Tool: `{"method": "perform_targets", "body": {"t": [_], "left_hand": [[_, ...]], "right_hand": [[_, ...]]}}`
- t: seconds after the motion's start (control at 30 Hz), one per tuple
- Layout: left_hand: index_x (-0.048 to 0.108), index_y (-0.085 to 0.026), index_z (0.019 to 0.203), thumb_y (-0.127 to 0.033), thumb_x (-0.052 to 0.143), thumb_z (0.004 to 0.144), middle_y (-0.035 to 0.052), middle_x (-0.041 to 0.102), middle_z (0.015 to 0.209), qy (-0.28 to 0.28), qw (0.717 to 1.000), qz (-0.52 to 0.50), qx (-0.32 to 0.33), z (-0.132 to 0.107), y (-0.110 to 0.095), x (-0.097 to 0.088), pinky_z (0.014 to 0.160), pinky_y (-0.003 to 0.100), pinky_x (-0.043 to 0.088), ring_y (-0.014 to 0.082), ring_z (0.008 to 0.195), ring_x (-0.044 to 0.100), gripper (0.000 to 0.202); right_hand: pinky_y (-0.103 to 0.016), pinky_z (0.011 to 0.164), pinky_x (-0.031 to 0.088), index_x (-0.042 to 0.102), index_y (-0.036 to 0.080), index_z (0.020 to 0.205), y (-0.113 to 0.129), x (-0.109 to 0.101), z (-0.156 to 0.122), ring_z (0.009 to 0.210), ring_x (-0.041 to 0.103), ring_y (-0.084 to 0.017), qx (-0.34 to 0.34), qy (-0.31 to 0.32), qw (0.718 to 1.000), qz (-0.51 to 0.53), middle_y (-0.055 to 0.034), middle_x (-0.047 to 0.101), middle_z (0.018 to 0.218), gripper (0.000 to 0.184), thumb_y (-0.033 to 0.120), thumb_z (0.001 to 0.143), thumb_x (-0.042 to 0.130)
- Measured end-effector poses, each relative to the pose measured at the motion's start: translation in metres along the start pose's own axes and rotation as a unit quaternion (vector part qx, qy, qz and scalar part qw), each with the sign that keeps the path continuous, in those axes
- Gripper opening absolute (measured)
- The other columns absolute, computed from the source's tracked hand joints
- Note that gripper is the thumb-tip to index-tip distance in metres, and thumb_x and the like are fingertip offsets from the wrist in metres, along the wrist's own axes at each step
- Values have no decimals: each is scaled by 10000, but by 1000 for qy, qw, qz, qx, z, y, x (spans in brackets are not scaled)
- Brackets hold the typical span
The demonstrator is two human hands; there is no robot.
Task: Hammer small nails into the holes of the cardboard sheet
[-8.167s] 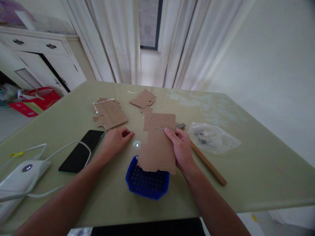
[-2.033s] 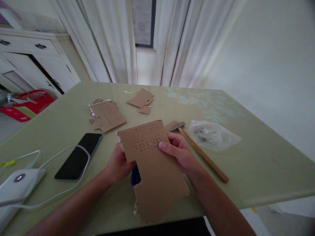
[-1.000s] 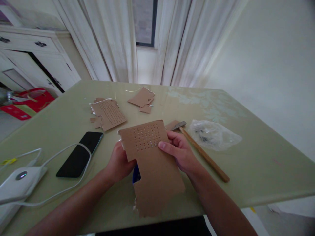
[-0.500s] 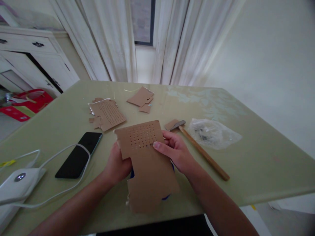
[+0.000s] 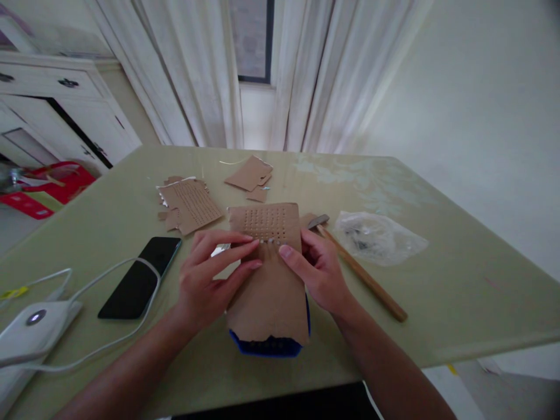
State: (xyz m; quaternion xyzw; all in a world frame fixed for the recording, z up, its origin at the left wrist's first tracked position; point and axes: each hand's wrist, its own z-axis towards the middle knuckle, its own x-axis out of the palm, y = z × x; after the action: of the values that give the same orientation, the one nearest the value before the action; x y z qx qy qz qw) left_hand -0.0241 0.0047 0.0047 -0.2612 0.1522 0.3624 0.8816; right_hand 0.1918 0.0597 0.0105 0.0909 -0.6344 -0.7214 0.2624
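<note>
L fingers: left hand point(image 5: 205, 280) spread open, index + middle tips pressed flat on torn brown cardboard sheet w/ grid of punched holes point(image 5: 269, 262), just below hole rows; nothing gripped.
R fingers: right hand point(image 5: 317, 271) part-curled, thumb on top of same sheet's R edge, other fingers at the edge, ends hidden; looks pinched.
Under fingers: sheet lying over blue plastic perforated tray point(image 5: 269, 345), only near rim showing.
Just R of R hand: wooden-handled hammer point(image 5: 361, 273) flat on pale green table point(image 5: 459, 291).
Beyond hammer: crumpled clear plastic bag point(image 5: 378, 236).
L of L hand: black smartphone point(image 5: 140, 277), white cable point(image 5: 109, 274) across it.
Ahead of fingers: more brown cardboard scraps point(image 5: 190, 201).
</note>
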Motion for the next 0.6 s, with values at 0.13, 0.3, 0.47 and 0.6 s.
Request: {"method": "perform_targets", "body": {"t": [0.13, 0.3, 0.47, 0.6], "left_hand": [[771, -261, 1263, -181, 793, 995, 49, 756, 1188, 16, 1000, -7, -12, 3, -5, -5, 930, 395, 530, 214, 1049, 699, 281], [781, -294, 1269, -211, 755, 1005, 59, 778, 1181, 5, 1000, 8, 1, 5, -11, -14, 935, 460, 480, 248, 1024, 710, 278], [826, -361, 1170, -320, 827, 966, 33, 811, 1093, 15, 1000, -8, -11, 7, -10, -15, 890, 472, 482, 252, 970, 720, 208], [854, -375, 1042, -319, 834, 969, 6, 838, 1020, 16, 1000, -5, -25, 5, -6, -10, 1013, 505, 519, 247, 991, 742, 95]], "right_hand": [[-253, 656, 567, 780, 194, 1107, 1, 0, -3, 779, 708, -176, -14, 13, 999, -29, -53, 778, 943, 286, 453, 986, 792], [-248, 616, 514, 796, 186, 1044, 9, 3, -8, 733, 648, -166, -30, 31, 999, -21, -51, 748, 908, 263, 444, 1006, 756], [-255, 532, 360, 773, 176, 948, 13, 5, -14, 609, 475, -137, 15, 75, 994, -79, -15, 612, 748, 349, 514, 1018, 723], [-264, 528, 297, 752, 175, 958, 8, 6, -12, 604, 412, -132, 37, 87, 990, -101, 2, 553, 726, 372, 537, 1028, 703]]}}
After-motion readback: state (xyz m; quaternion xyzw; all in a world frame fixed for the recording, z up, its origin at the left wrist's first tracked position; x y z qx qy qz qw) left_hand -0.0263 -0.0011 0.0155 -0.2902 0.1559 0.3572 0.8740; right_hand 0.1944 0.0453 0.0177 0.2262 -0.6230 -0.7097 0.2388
